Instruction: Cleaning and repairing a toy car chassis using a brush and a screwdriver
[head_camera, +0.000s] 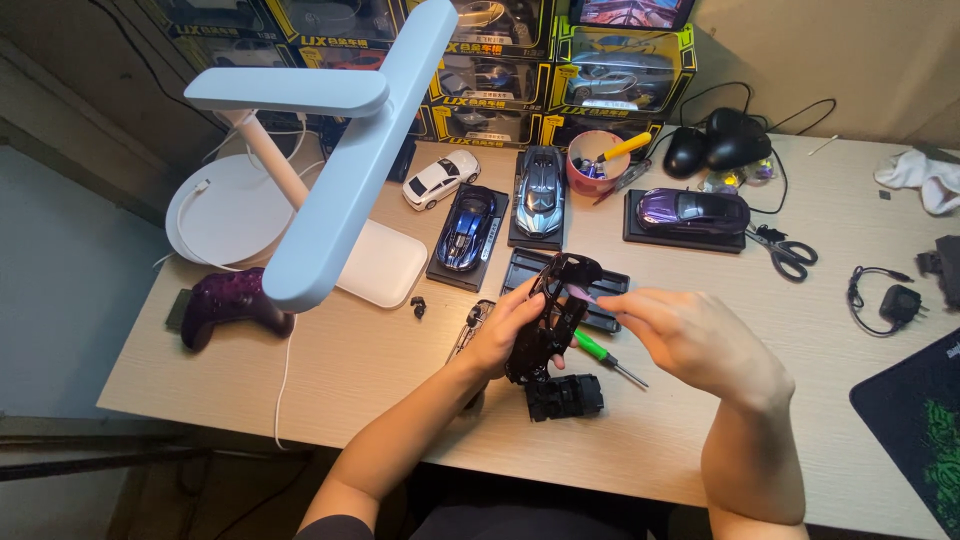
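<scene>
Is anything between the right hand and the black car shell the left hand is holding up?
Nothing visible. The right hand has its fingertips right at the black car shell held by the left hand; the green screwdriver lies below on the desk.

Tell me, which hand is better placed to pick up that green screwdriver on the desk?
Right. The right hand hovers just above the green screwdriver, fingers free. The left hand is busy gripping the black car shell.

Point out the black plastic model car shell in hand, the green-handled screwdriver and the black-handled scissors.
Black plastic model car shell (553, 318), head view, middle frame.
Green-handled screwdriver (590, 347), head view, green handle.
Black-handled scissors (788, 252), head view, handles.
</scene>
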